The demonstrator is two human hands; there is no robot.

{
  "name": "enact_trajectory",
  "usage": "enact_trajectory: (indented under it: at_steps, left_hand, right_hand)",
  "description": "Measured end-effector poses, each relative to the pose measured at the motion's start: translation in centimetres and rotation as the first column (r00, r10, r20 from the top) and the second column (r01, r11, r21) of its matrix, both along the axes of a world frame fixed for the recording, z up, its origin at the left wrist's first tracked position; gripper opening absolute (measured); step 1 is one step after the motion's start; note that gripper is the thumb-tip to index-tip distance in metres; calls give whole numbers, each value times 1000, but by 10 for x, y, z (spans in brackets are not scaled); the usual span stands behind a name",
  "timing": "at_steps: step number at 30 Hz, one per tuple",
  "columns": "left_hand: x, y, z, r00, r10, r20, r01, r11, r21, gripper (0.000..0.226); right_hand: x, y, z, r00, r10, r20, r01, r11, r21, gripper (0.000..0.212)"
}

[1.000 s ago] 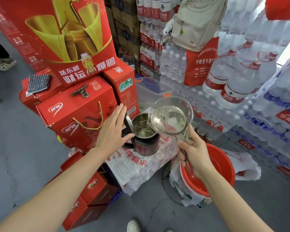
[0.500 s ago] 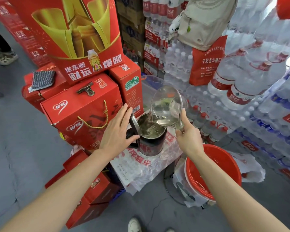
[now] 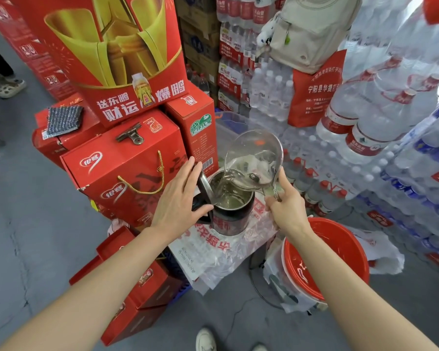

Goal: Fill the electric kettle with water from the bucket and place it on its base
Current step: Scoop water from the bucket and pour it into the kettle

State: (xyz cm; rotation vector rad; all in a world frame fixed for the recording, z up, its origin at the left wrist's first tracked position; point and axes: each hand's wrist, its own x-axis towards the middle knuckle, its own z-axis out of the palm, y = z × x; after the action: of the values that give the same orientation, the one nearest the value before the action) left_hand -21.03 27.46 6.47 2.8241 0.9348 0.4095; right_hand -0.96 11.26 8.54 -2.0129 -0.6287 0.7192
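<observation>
A dark electric kettle with a steel inside stands on plastic-wrapped packs in the middle of the view. Its lid is tipped up and my left hand holds it open. My right hand grips the handle of a clear plastic scoop, tilted steeply over the kettle's mouth. Water runs from the scoop into the kettle. The red bucket sits on the floor at the lower right, below my right forearm. The kettle's base is not visible.
Red gift boxes are stacked left of the kettle. Shrink-wrapped water bottles fill the right and back. A clear plastic bin stands behind the kettle. Grey floor lies to the left. A white shoe shows at the bottom.
My right hand has lifted the scoop from above the bucket to the kettle and tilted it further, so water now pours in. My left hand has stayed on the lid.
</observation>
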Motion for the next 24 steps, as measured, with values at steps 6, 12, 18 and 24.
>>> enact_trajectory:
  at_steps: [6, 12, 18, 24]
  left_hand:
    - [3, -3, 3, 1000, -3, -3, 3, 1000, -10, 107]
    - [11, -4, 7, 1000, -24, -16, 24, 1000, -16, 105]
    - [33, -6, 12, 995, -54, -79, 52, 998, -20, 104]
    - [60, -9, 15, 980, -78, -181, 78, 997, -6, 105]
  right_hand:
    - [6, -5, 3, 988, -41, -151, 53, 996, 72, 85]
    - [20, -17, 2, 842, -67, -535, 186, 967, 172, 80]
    - [23, -43, -1, 791, -61, -608, 238, 947, 214, 78]
    - [9, -101, -8, 827, -164, -538, 330, 916, 227, 80]
